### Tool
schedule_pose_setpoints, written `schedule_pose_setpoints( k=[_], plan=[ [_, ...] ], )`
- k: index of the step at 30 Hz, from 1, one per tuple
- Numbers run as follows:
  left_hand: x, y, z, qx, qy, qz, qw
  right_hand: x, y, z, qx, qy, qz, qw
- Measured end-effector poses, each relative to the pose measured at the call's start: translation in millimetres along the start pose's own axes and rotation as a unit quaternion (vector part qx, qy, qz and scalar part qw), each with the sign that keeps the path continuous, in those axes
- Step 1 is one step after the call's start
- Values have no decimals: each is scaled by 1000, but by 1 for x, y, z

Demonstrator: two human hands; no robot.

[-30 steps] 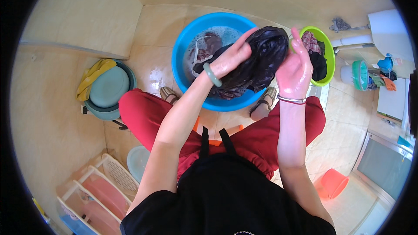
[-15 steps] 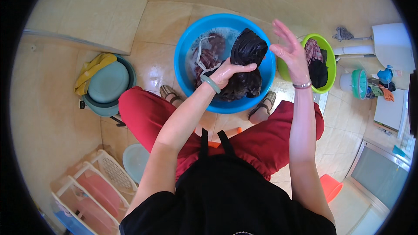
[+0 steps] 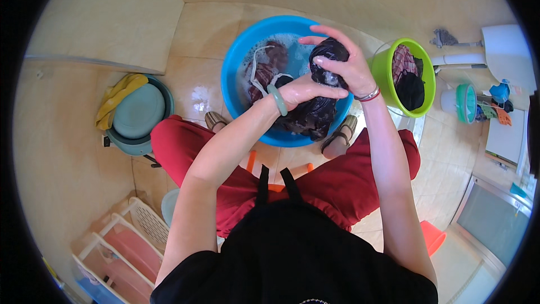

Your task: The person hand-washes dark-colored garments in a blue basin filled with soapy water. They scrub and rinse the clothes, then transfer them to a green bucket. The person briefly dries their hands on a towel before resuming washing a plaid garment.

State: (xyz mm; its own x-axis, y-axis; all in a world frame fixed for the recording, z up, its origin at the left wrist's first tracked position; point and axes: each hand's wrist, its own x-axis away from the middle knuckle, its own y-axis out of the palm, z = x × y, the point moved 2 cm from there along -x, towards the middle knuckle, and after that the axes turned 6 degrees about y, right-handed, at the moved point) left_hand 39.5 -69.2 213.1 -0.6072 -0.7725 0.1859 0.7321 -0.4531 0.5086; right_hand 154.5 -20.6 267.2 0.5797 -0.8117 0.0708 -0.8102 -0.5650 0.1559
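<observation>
Over the right half of a blue basin (image 3: 229, 62), both my hands grip a wet black garment (image 3: 315, 114). My left hand (image 3: 306, 91), with a pale green bangle at the wrist, closes round its middle. Above that, the fingers of my right hand (image 3: 353, 66) curl over the bunched upper end, which carries white suds. The lower part of the cloth hangs down into the basin. Soapy water (image 3: 298, 50) fills the basin, and a dark reddish garment (image 3: 275, 59) with a white cord (image 3: 255, 73) lies at its left side.
A lime green bucket (image 3: 431, 73) of clothes stands right of the basin. At left, a lidded teal tub (image 3: 139, 110) has a yellow cloth (image 3: 115, 98) over it. A cream plastic rack (image 3: 121, 222) is at lower left. My sandalled feet (image 3: 337, 142) flank the basin.
My right hand has come left and down from beside the basin and taken hold of the garment's upper end. My left hand keeps its grip, shifted slightly right.
</observation>
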Motion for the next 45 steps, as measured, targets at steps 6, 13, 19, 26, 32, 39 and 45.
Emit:
schedule_pose_setpoints(
  k=[6, 13, 19, 26, 32, 39, 45],
  plan=[
    [-13, -2, -20, -269, 177, 67, 945, 3, 10, 25, 223, -83, 92, 967],
    [-9, -6, -46, -495, 12, 190, 848, 2, 19, 58, 378, -92, 268, 882],
    [-6, -5, -63, -482, -19, 277, 831, 5, 22, 80, 398, -6, 327, 857],
    [3, -29, -48, -94, -34, 74, 992, 3, -6, 54, -23, 62, 26, 998],
    [21, -5, 3, -34, -57, -107, 992, 3, 5, 26, -179, 85, -117, 973],
    [7, -3, -21, -162, 43, 93, 982, 6, 10, 24, -53, 54, 43, 996],
    [2, 3, -28, -354, -5, 176, 918, 4, 10, 38, 32, 52, 198, 978]
  ],
)
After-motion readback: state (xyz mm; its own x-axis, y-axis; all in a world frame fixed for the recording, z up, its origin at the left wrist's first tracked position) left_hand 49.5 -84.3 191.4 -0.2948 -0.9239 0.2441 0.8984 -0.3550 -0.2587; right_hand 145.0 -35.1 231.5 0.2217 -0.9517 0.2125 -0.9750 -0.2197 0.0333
